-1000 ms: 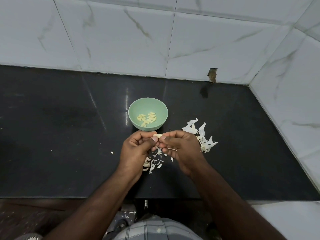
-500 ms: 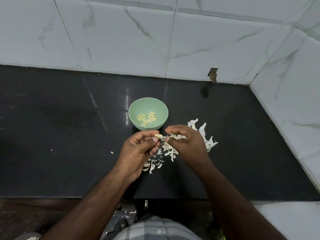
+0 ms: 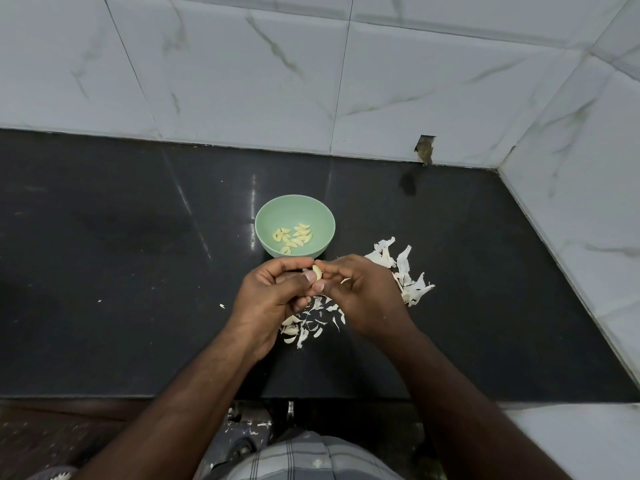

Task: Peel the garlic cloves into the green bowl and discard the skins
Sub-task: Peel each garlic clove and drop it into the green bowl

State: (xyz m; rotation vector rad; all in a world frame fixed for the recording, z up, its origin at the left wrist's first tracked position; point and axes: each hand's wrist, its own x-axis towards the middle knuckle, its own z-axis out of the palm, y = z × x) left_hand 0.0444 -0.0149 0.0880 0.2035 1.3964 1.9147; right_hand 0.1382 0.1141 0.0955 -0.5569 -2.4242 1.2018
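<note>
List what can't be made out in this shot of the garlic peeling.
- Garlic clove, head view: mostly covered by the fingertips of the left hand and right hand; whether skin remains on it cannot be told.
- Peeled cloves in the green bowl: too small and overlapping to count exactly.
- Garlic skins: part of the pile lies hidden under both hands.
- Dark gap in the wall tile: too small to identify.

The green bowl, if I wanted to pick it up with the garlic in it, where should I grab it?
Probably by the rim of the green bowl on its right or far side, thumb outside, fingers curled just over the edge. It stands upright and open, with peeled cloves lying low inside. The left hand and right hand crowd its near side.
</note>
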